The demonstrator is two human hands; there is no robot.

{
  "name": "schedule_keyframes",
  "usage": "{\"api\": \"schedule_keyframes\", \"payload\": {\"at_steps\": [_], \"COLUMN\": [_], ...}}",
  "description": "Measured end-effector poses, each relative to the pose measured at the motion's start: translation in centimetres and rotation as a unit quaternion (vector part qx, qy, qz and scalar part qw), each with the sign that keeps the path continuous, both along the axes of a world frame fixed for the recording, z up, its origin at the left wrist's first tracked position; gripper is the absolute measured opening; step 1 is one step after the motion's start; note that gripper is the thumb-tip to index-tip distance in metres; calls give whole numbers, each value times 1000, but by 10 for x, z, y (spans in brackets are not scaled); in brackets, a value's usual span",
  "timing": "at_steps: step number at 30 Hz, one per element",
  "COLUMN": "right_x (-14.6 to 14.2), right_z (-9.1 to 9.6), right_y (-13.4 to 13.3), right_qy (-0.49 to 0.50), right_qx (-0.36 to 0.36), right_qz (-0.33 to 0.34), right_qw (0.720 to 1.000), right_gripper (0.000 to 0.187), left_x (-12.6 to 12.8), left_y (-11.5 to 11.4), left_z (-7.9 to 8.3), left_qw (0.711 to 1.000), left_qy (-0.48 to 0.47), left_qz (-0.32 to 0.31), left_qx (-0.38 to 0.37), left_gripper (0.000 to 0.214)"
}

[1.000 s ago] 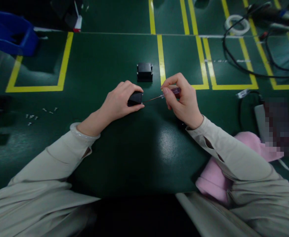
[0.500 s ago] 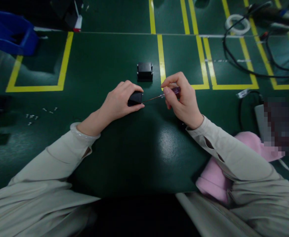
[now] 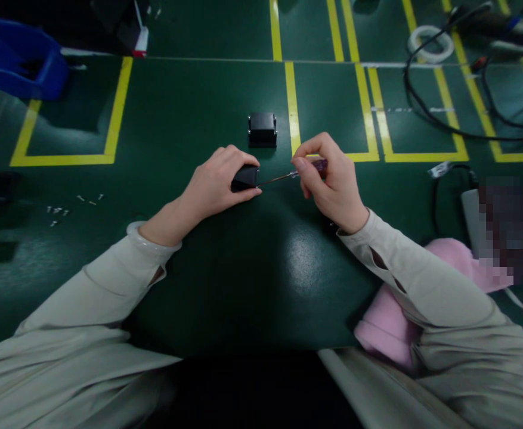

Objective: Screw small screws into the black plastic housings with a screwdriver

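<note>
At the far left, an open blue plastic bin (image 3: 54, 77) stood on the glossy dark green tabletop (image 3: 243, 268), over a yellow tape outline (image 3: 68, 160). Nearer the person, a loose scatter of small silver metal screws (image 3: 56, 210) lay left of the left hand (image 3: 219, 179). A pale, glossy round bangle (image 3: 154, 243) circled that wrist, at the cuff of a light grey-beige sleeve. The left hand gripped a small black block-shaped part (image 3: 244, 178), thumb on its near side and fingers over its far side, in front of the person. A similar black block with silver screws at its sides (image 3: 262, 129) sat just beyond it. Next came a slim screwdriver with a purple translucent handle (image 3: 319, 167), its metal shaft slanting down leftward to the held part's right end, near the left thumb. The right hand (image 3: 333, 185) pinched its handle between thumb and bent fingers. Farther right lay a soft pink cloth item (image 3: 389, 328), partly under the right sleeve, and, well beyond, a white ring-shaped roll (image 3: 415, 42) beside a thin black cable (image 3: 440, 126).
</note>
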State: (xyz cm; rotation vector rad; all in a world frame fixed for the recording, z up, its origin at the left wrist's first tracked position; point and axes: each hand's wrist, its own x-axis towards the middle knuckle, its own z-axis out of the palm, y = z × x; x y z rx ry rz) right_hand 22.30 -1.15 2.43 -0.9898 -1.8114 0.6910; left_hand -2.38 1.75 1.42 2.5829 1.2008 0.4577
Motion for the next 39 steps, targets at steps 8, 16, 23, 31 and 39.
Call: {"api": "schedule_keyframes", "payload": {"at_steps": [8, 16, 23, 31, 39], "right_x": [0, 1, 0, -1, 0], "right_z": [0, -2, 0, 2, 0], "right_y": [0, 0, 0, 0, 0], "right_qy": [5, 2, -3, 10, 2], "right_qx": [22, 22, 9, 25, 30], "right_qz": [0, -4, -2, 4, 5], "right_qw": [1000, 1000, 1000, 1000, 1000], "right_gripper": [26, 26, 30, 28, 22], "left_x": [0, 0, 1, 1, 0], "left_y": [-1, -1, -1, 0, 0], "left_z": [1, 1, 1, 0, -1], "left_qw": [1000, 1000, 1000, 1000, 1000], "left_qy": [7, 3, 3, -1, 1], "left_qz": [2, 1, 1, 2, -3], "left_qx": [4, -1, 3, 6, 11], "left_gripper": [41, 41, 41, 41, 41]}}
